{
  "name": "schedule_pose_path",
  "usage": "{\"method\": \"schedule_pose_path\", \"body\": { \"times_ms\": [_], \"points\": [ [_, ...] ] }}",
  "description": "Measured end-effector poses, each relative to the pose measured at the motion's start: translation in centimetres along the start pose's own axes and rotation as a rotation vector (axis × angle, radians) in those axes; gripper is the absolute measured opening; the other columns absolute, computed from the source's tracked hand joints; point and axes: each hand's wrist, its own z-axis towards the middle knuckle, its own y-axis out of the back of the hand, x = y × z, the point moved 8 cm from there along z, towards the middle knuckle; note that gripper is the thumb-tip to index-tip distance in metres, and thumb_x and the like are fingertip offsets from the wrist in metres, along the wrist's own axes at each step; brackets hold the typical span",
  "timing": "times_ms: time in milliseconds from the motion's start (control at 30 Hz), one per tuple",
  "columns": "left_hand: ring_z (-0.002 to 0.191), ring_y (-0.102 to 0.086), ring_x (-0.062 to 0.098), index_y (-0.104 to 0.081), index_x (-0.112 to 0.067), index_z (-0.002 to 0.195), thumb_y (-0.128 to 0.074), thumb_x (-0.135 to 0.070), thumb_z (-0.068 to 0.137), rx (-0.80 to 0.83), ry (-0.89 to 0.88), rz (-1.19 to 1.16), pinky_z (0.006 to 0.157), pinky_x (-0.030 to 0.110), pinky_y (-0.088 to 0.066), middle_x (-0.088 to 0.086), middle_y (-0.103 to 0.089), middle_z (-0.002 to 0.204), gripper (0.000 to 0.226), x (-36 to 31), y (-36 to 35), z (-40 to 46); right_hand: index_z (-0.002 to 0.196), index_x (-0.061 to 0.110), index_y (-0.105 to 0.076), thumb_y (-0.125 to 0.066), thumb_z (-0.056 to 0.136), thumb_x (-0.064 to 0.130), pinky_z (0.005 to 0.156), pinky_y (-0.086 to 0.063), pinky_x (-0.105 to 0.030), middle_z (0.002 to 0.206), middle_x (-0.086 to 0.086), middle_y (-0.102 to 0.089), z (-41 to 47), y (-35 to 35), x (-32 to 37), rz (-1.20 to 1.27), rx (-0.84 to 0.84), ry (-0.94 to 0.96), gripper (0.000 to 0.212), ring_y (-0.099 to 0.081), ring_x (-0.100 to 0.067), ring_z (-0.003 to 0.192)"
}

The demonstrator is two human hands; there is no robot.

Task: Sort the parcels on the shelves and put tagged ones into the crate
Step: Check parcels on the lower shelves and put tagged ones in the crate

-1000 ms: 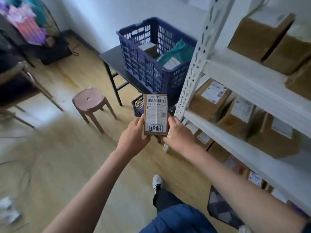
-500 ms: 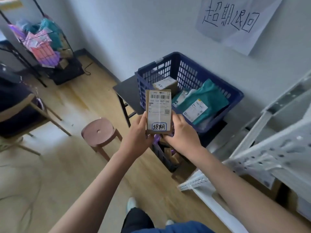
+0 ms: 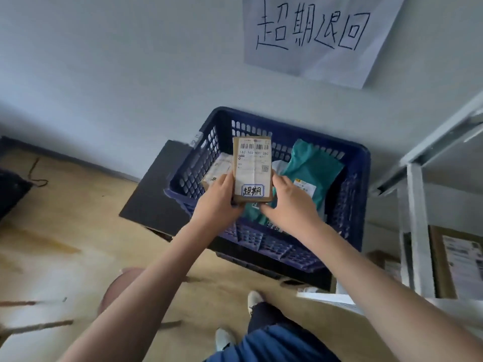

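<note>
Brightness: soft, even daylight; my view is fairly bright, with no harsh contrast.
Source: light seems to come from my left, where the wooden floor (image 3: 52,257) shows a pale sheen.
Shadows: faint and diffuse; darkest inside the blue crate (image 3: 363,178) and under it.
Glare: mild washed-out patch on the floor at lower left.
Sharpest: the parcel (image 3: 252,169) label; barcode and tag are legible.
Blur: streaks at lower left; the shelf frame (image 3: 415,231) at right is soft.
Distortion: wide-angle; my forearms stretch, and the wall sign (image 3: 313,35) leans.
</note>
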Motion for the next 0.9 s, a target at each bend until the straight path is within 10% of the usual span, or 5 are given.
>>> {"method": "schedule_pose_path", "body": {
  "times_ms": [900],
  "points": [
    [0.082, -0.055, 0.018, -0.054, -0.017, 0.113, -0.070, -0.043, 0.081, 0.501, -0.097, 0.211, 0.060, 0.028, -0.041, 0.002, -0.056, 0.103, 0.044, 6.5, -12.7, 14.9, 0.097, 0.017, -0.062, -0.077, 0.082, 0.030, 0.061, -0.055, -0.033, 0.085, 0.004, -0.063, 10.9, -13.0, -9.8, 0.073, 0.247, -0.471, 0.024, -0.063, -0.017, 0.074]
  ]
}}
